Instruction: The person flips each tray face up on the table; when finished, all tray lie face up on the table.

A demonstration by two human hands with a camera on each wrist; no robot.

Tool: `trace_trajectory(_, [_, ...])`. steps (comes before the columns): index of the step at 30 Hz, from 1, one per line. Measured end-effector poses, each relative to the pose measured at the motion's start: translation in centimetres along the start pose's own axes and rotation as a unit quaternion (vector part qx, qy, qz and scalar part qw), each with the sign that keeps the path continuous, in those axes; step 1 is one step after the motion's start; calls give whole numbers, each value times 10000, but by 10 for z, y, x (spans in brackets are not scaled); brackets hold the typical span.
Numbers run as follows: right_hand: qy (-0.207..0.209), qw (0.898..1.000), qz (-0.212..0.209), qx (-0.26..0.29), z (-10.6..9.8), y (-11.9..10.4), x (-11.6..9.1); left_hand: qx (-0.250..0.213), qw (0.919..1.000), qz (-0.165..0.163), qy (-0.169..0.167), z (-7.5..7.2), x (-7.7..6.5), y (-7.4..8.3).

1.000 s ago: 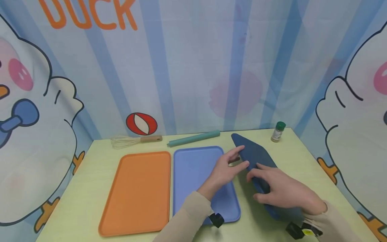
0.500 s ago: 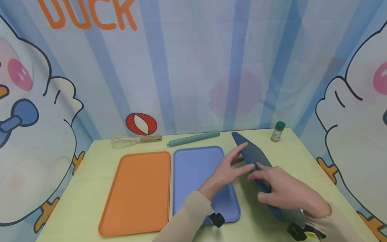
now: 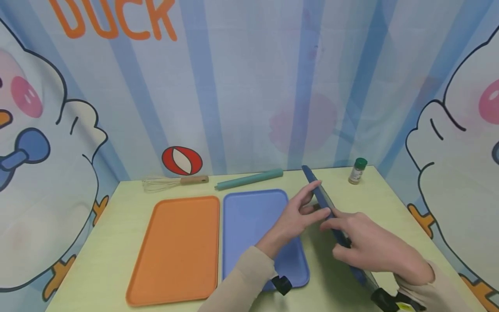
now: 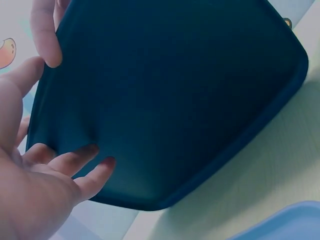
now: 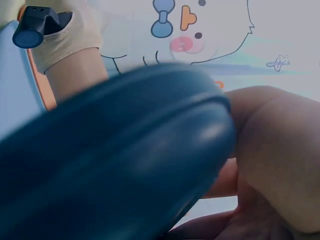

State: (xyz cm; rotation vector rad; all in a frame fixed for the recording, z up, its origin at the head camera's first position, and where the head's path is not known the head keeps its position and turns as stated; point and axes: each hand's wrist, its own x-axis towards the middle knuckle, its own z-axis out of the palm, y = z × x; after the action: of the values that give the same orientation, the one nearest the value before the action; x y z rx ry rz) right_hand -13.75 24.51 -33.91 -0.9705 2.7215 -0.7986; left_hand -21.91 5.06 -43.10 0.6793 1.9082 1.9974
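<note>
A dark blue tray (image 3: 322, 198) is held up on edge between both hands, so its rim is nearly all that shows in the head view. My left hand (image 3: 291, 220) holds its upper left edge, with index fingertip and thumb at the rim. In the left wrist view, other fingers (image 4: 82, 165) of that hand lie against the broad face of the tray (image 4: 180, 100). Farther down the same edge, my right hand (image 3: 370, 243) grips the rim, fingers bent over it. The tray's rounded corner (image 5: 150, 145) fills much of the right wrist view and hides part of that hand.
To the left lie a light blue tray (image 3: 253, 216), partly under my left forearm, and an orange tray (image 3: 179, 251). Along the back edge are a whisk (image 3: 175, 182), a teal rolling pin (image 3: 249, 180) and a green-capped spice jar (image 3: 357, 171). A printed curtain (image 3: 249, 86) stands behind.
The dark blue tray has turned steeper, from showing its broad face to showing mostly its rim. Both hands stay on it, shifting slightly right.
</note>
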Motion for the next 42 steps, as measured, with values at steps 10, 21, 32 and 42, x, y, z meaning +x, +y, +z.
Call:
trace_trajectory(10, [116,9999,33,63,-7,-9,-6,-191,9996,172,-89,5,-4,12])
trace_trajectory(21, [242,9984,250,443,-15,-13,-18,-379,9974,483,-377,10,-8,24])
trace_trajectory(32, [724,9934,388,795,-20,-6,-27,-113,9957,748,-539,6,-10,31])
trace_trajectory(42, [1119,9837,22,1407,-18,10,-32,-267,9941,851,-614,3,-10,33])
